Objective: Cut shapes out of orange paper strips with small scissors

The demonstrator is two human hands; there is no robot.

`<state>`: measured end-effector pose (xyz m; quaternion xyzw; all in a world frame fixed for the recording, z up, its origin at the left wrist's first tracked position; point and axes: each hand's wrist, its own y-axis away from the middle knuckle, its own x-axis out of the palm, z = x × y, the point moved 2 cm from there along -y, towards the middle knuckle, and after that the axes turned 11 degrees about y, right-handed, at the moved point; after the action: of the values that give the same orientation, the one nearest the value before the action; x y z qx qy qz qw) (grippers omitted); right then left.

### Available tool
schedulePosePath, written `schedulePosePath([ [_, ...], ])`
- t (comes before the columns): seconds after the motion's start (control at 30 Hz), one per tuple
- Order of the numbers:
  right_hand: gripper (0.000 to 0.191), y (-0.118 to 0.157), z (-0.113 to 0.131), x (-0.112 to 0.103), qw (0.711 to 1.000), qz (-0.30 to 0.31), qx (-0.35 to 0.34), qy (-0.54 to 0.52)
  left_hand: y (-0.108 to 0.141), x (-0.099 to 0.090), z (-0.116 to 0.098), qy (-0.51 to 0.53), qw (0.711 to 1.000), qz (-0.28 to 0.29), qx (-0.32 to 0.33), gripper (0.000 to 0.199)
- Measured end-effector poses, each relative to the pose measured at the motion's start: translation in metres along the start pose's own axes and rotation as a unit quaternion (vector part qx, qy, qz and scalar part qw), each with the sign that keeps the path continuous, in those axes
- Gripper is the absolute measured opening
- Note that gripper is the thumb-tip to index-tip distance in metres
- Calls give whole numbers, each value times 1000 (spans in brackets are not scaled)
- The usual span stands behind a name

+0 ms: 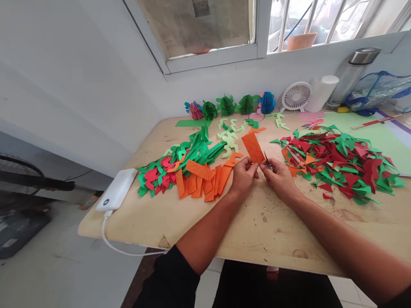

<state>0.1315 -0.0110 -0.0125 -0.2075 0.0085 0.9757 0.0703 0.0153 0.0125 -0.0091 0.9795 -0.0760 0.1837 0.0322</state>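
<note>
At the near left of the desk [257,239] we have a white power bank [117,190], its cable [111,244] running over the edge. Farther in, our left hand [244,174] has its grip clamped on the lower end of an orange strip [252,147], thumb and fingers together; the strip slants up and away from us, with lines marked on it. Our right hand [278,176] is closed around small scissors [269,162], blades pointing away, just beside the strip's right side.

To our left lie folded orange pieces [209,189], with red and green cutouts [157,175] beyond their left side. To our right is a heap of red, green and orange scraps [349,164]. Past the hands are pale green cutouts [229,142]. At the back, pleated paper balls [227,106] line the wall, and right of them stand a small fan [296,96], a white cylinder [321,93] and a bottle [349,79].
</note>
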Motion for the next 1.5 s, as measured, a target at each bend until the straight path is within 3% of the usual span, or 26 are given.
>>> schedulePosePath([
  [0.37, 23, 2, 6, -2, 996, -15, -48, 74, -1, -1, 2, -6, 1000, 8, 8, 23],
  [1.07, 23, 2, 4, 1, 994, 31, -90, 62, -1, -1, 3, 5, 1000, 0, 5, 25],
  [1.5, 19, 2, 7, 0, 993, 28, -96, 68, 1, 1, 1, 33, 999, -9, -4, 25],
])
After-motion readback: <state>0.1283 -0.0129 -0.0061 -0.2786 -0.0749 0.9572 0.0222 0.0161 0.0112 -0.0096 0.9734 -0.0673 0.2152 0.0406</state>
